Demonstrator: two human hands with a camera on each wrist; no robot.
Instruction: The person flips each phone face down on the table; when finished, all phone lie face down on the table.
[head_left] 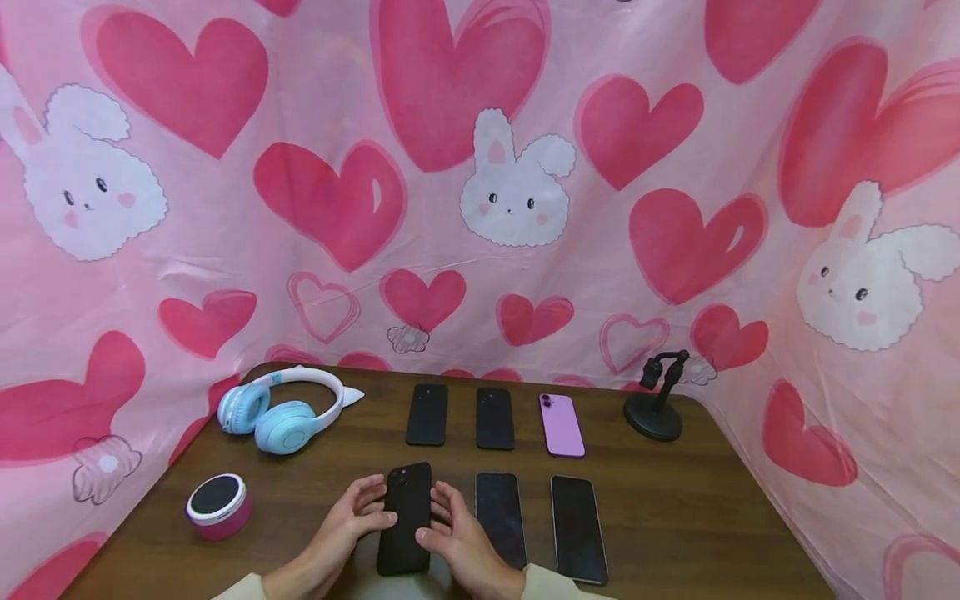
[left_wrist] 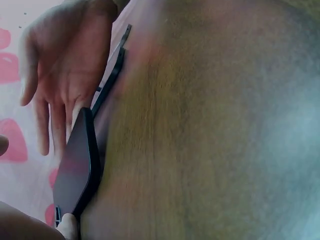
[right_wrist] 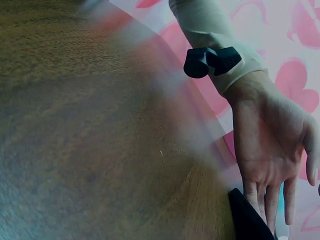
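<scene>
A black smartphone [head_left: 406,533], its back and camera corner showing, is tilted between the two hands at the near middle of the table. My left hand [head_left: 347,527] is at its left edge, and my right hand [head_left: 467,543] is at its right edge. In the left wrist view the right hand [left_wrist: 75,55] has straight fingers, some partly behind the phone [left_wrist: 75,165], while a left fingertip [left_wrist: 69,226] touches the phone's corner. The right wrist view shows the left hand [right_wrist: 270,135] with straight fingers, some passing behind the phone's dark edge [right_wrist: 247,217].
Two phones, one [head_left: 500,518] beside another [head_left: 579,527], lie screen-up to the right. Behind lie a black phone [head_left: 427,415], another black phone [head_left: 495,418] and a pink phone [head_left: 562,427]. Blue headphones [head_left: 288,417], a round pink speaker [head_left: 219,507] and a black stand [head_left: 654,412] flank them.
</scene>
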